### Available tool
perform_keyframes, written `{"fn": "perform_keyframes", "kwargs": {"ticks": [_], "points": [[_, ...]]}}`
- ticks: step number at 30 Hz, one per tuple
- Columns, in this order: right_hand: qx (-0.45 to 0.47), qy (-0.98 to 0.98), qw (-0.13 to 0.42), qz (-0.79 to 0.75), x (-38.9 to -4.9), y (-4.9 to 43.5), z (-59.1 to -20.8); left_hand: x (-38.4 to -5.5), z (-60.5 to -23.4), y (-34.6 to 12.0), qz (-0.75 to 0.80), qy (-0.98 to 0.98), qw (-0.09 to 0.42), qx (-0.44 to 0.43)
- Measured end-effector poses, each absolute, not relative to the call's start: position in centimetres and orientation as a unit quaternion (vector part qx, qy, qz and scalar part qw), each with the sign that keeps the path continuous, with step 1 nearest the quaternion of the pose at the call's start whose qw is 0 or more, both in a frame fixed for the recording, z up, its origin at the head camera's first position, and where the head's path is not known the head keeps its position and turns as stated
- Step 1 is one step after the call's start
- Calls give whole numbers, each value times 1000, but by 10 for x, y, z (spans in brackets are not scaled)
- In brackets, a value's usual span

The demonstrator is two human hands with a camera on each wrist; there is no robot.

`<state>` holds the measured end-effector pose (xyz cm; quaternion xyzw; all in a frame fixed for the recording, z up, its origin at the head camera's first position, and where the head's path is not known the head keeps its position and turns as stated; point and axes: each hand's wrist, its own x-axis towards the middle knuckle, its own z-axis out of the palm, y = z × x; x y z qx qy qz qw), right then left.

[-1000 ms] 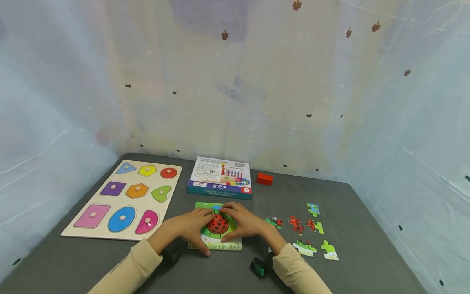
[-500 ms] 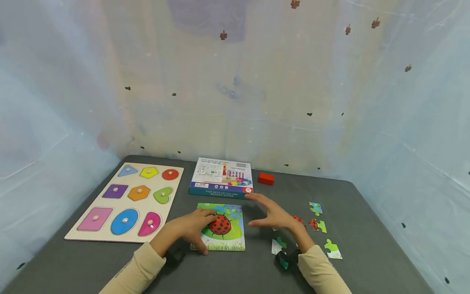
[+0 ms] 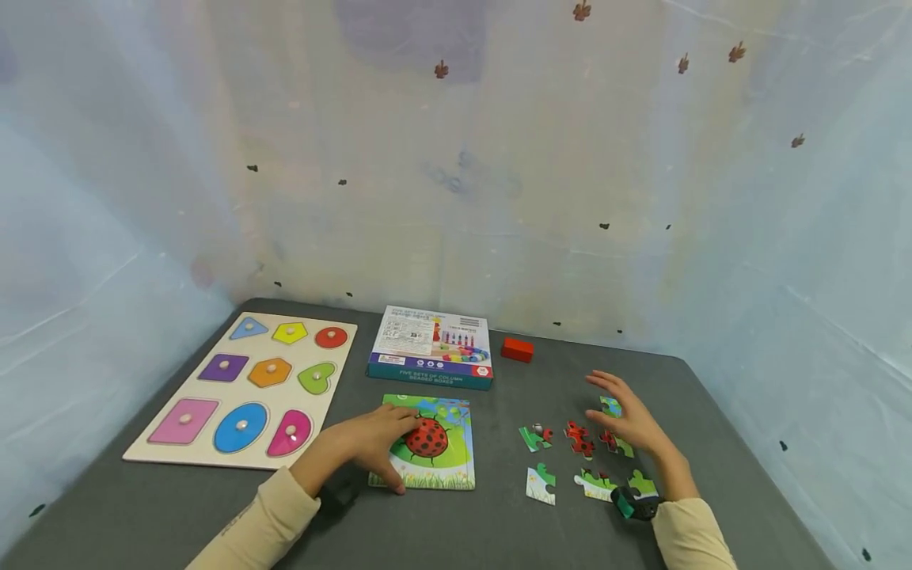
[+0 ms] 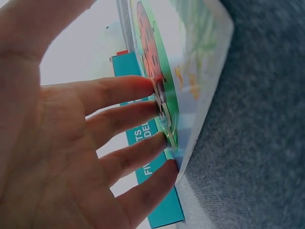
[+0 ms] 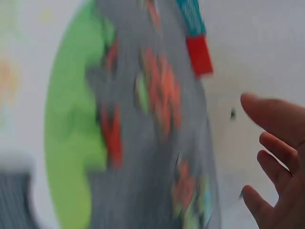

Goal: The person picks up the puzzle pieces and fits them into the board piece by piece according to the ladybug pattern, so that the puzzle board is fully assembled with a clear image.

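Note:
A square ladybug picture board lies flat in front of me. My left hand rests on its left side; in the left wrist view the fingertips touch the picture, the fingers nearly straight. Off to the right, my right hand hovers above loose jigsaw pieces with thumb and fingers spread and nothing between them. Among these pieces are a red spotted one, a green one with a ladybug part and a white-and-green one. The hand and wrist camera partly cover several others.
A wooden shape board with knobbed pieces lies at the left. Behind the picture board sits a flat bead-set box, a small red block beside it. Pale sheeting hangs around the grey table.
My right hand has left the picture board and moved right, over the loose jigsaw pieces. My left hand has stayed on the board.

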<state>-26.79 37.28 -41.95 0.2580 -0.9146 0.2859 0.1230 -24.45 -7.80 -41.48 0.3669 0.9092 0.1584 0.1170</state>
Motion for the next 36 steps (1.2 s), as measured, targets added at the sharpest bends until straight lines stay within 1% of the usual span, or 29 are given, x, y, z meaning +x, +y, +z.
{"fn": "perform_keyframes", "kwargs": {"ticks": [2, 5, 13, 18, 21, 25, 31, 36], "points": [[239, -921, 129, 279, -268, 385, -424, -245, -415, -78, 156, 910, 113, 368], [210, -932, 118, 271, -267, 397, -429, -244, -414, -78, 154, 909, 109, 371], [156, -953, 40, 257, -267, 411, -432, -244, -413, -79, 152, 909, 112, 371], [150, -956, 19, 251, -266, 415, -433, -245, -414, -79, 143, 908, 107, 378], [162, -956, 32, 243, -267, 415, -434, -246, -415, -78, 139, 910, 106, 376], [176, -954, 66, 233, -267, 415, -436, -248, -415, -77, 133, 912, 103, 374], [175, -954, 81, 230, -269, 417, -440, -248, -414, -77, 131, 913, 100, 374], [187, -951, 111, 221, -270, 414, -440, -245, -414, -76, 138, 913, 97, 373]]}}
